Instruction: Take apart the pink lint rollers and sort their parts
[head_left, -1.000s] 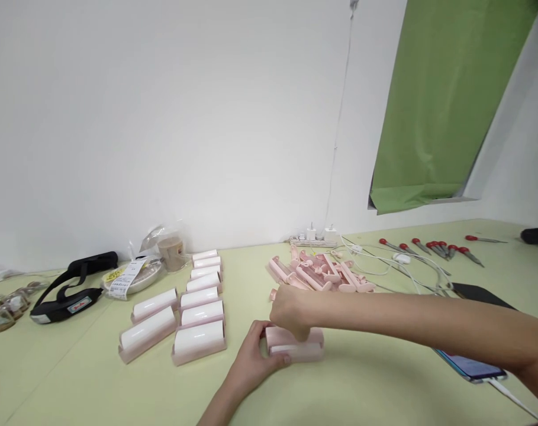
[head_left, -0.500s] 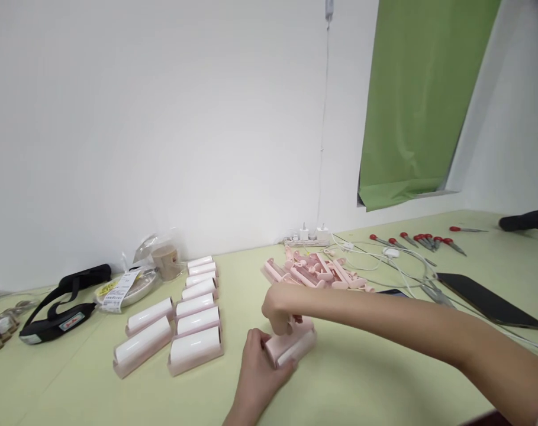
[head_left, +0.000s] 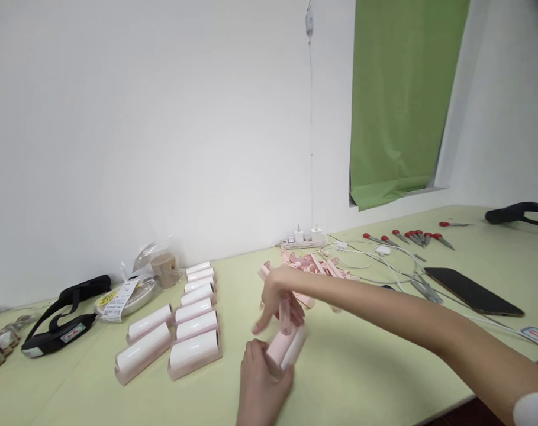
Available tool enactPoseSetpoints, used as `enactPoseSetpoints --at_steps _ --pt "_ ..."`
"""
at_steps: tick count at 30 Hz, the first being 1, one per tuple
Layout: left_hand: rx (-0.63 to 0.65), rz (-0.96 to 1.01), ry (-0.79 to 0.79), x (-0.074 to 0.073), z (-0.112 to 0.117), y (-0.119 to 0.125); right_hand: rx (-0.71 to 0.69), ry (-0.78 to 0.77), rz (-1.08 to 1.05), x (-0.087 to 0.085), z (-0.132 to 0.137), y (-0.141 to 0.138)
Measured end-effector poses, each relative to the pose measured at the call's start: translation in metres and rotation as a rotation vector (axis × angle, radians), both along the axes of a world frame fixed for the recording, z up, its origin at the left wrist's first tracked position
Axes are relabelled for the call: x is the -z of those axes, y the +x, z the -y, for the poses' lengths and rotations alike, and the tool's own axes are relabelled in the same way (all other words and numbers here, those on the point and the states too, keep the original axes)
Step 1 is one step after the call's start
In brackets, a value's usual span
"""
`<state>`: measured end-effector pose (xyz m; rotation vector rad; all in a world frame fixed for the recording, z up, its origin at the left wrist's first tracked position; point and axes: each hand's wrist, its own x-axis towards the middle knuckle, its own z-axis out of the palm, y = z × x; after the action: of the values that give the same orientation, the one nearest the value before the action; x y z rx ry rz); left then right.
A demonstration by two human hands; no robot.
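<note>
My left hand (head_left: 260, 378) is wrapped round the near end of a pink lint roller (head_left: 289, 346) with a white roll, holding it just above the pale green table (head_left: 375, 367). My right hand (head_left: 277, 296) reaches across from the right and pinches the roller's pink handle (head_left: 286, 313), which stands up from the roll. Just behind my right hand lies a pile of loose pink handles (head_left: 315, 269). Left of my hands stand rows of finished pink-and-white rollers (head_left: 193, 322).
A power strip with chargers (head_left: 302, 239) sits at the wall, white cables (head_left: 393, 263) running from it. Red-handled screwdrivers (head_left: 411, 238) and a dark phone (head_left: 473, 291) lie to the right. A black strap (head_left: 60, 322) and a wrapped food bowl (head_left: 131, 293) are on the left.
The roller has turned from lying crosswise to pointing away from me and has been lifted slightly. My right hand rose and now grips the upright handle. The view shifted left.
</note>
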<state>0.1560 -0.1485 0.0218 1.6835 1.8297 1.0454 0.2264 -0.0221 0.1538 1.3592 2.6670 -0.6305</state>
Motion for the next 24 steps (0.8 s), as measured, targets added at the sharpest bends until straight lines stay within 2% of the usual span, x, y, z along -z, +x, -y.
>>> enactPoseSetpoints --at_steps 2,4,5,7,9,12,14,16,18,21,24 --pt "0.048 0.057 -0.019 0.002 -0.002 -0.01 -0.071 -0.197 0.031 -0.023 -0.015 0.025" --pt "0.062 0.111 -0.043 0.0 -0.005 -0.019 -0.069 -0.104 -0.128 -0.035 -0.034 0.055" --pt "0.057 0.133 -0.038 -0.003 -0.006 -0.022 -0.048 -0.045 -0.163 -0.035 -0.043 0.069" --pt "0.054 0.184 0.006 -0.014 -0.012 -0.025 0.011 0.086 -0.183 -0.023 -0.059 0.091" --pt "0.103 0.276 0.09 -0.032 -0.02 -0.021 0.067 0.203 -0.162 0.0 -0.071 0.105" --pt "0.263 0.485 0.203 -0.057 -0.037 -0.004 0.108 0.318 -0.116 0.037 -0.082 0.111" --pt "0.365 0.62 0.218 -0.063 -0.048 0.012 0.129 0.374 -0.114 0.056 -0.086 0.11" --pt "0.397 0.713 0.155 -0.06 -0.057 0.024 0.164 0.423 -0.144 0.068 -0.089 0.109" --pt "0.347 0.747 0.077 -0.051 -0.064 0.032 0.202 0.456 -0.204 0.071 -0.091 0.108" --pt "0.264 0.762 0.037 -0.039 -0.067 0.035 0.252 0.481 -0.341 0.065 -0.085 0.109" --pt "0.261 0.789 0.035 -0.038 -0.066 0.034 0.272 0.472 -0.51 0.049 -0.06 0.102"
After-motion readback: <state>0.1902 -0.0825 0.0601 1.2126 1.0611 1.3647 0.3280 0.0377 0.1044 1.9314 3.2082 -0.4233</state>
